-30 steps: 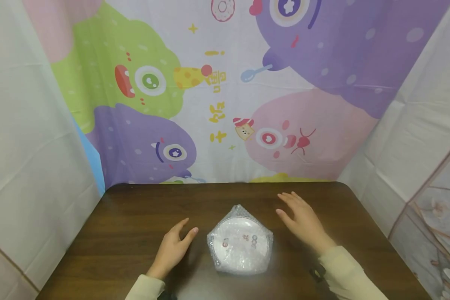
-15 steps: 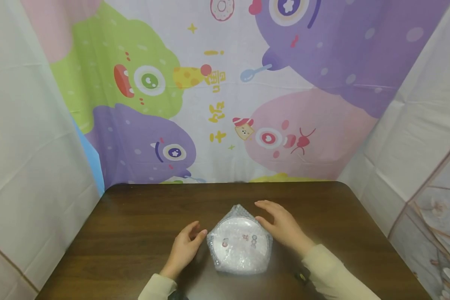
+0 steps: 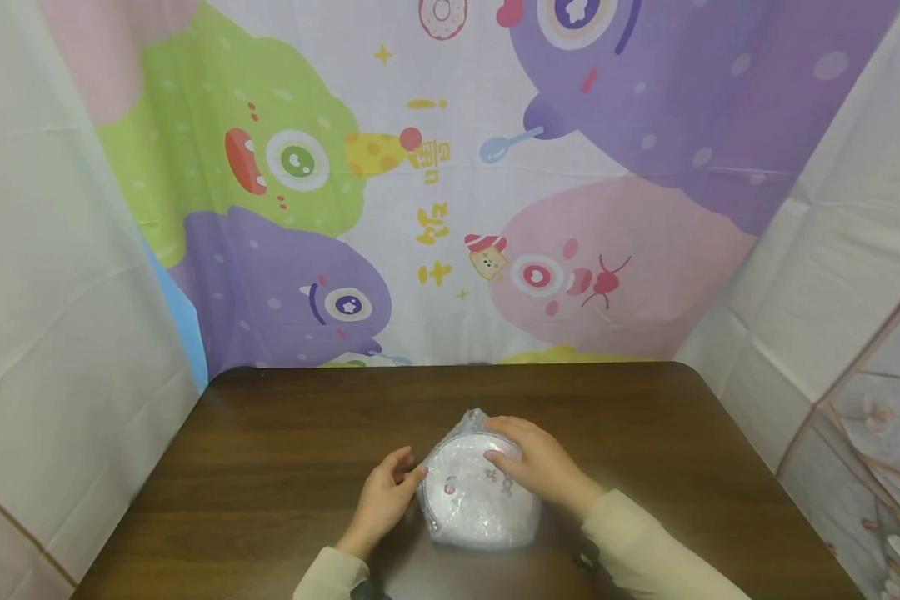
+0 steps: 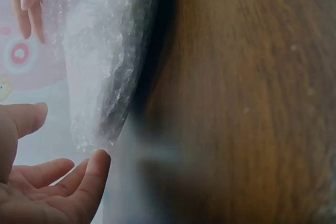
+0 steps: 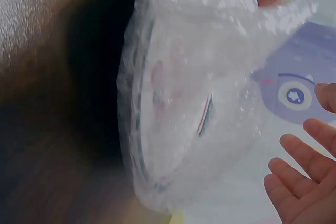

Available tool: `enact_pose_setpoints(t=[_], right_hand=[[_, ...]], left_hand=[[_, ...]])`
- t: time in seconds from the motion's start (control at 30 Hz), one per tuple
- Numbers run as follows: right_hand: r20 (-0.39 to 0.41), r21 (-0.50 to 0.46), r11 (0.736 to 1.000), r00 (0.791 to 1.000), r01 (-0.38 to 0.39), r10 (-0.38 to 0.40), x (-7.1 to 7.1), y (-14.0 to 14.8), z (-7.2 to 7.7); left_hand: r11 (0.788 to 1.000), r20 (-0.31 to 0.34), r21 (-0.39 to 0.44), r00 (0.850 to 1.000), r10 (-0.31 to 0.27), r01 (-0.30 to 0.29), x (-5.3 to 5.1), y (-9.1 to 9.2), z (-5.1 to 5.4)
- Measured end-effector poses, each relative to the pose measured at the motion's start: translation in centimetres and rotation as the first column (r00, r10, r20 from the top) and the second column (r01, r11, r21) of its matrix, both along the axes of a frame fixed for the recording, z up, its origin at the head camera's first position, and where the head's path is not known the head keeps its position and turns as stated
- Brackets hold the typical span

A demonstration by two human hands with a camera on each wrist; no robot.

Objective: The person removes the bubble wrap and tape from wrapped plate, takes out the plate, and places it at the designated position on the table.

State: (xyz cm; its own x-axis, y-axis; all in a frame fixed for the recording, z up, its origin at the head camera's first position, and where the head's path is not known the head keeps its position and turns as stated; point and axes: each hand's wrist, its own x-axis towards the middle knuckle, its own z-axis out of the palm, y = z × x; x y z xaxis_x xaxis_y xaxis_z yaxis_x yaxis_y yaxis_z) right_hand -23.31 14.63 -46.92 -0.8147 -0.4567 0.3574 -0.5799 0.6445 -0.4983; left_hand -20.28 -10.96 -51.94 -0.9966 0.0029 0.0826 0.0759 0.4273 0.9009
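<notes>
On the far left a pale curtain (image 3: 60,292) hangs beside the brown table (image 3: 270,475). Next is the left hand (image 3: 378,504), at the packet's near left edge. Its thumb and fingers stand parted, clamped on nothing; the left wrist view puts one fingertip (image 4: 100,162) at a corner, touching or just short of it, I can't tell which.

The packet (image 3: 476,504) sits on the table between the two hands, bubble-wrapped, something round and white with small prints showing through, its loose peak pointing away from the person. Behind it hangs a cloth (image 3: 450,321) of cartoon monsters.

To its right, the right hand (image 3: 543,471) reaches over the far right corner, thumb above the round top. Its fingers are spread, gripping nothing; whether they touch, I can't be sure.

To my mind, both hands should take hold low, under the firm rim, since the loose peak would probably just slip or stretch. I'd press evenly from both sides and keep it level: bubble film tends to slide, and whatever is inside might be breakable.
</notes>
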Motion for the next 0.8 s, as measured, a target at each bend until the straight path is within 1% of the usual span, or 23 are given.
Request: enact_pose_setpoints(t=[0.07,0.23,0.33,0.43,0.5,0.63,0.8], right_hand=[[-0.004,0.005,1.000,1.000,-0.017,0.017,0.1,-0.3,-0.2],[0.013,0.014,0.999,0.999,-0.043,0.043,0.2,-0.9,-0.7],[0.034,0.030,0.998,0.998,-0.056,0.055,0.2,-1.2,-1.0],[0.039,0.048,0.996,0.997,-0.074,0.072,0.2,-1.5,-1.4],[0.037,0.055,0.995,0.996,-0.089,0.087,0.2,-1.6,-1.6],[0.011,0.074,0.990,0.992,-0.122,0.122,0.3,-1.9,-2.0],[0.000,0.113,0.984,0.990,-0.137,0.138,0.5,-2.1,-2.4]], left_hand=[[1.000,0.001,0.000,1.000,0.003,-0.003,0.0,0.1,-0.1],[1.000,0.019,0.013,1.000,0.014,-0.014,0.0,0.3,-0.5],[0.999,0.031,0.041,0.999,0.010,-0.011,0.0,0.4,-0.8],[0.998,0.037,0.062,0.999,0.004,-0.007,0.0,0.6,-1.0],[0.998,0.035,0.069,0.999,0.001,-0.003,0.0,0.6,-1.2],[0.998,0.011,0.057,1.000,-0.004,0.003,-0.1,0.8,-1.4],[0.999,-0.008,0.054,1.000,-0.003,0.003,-0.1,1.0,-1.7]])
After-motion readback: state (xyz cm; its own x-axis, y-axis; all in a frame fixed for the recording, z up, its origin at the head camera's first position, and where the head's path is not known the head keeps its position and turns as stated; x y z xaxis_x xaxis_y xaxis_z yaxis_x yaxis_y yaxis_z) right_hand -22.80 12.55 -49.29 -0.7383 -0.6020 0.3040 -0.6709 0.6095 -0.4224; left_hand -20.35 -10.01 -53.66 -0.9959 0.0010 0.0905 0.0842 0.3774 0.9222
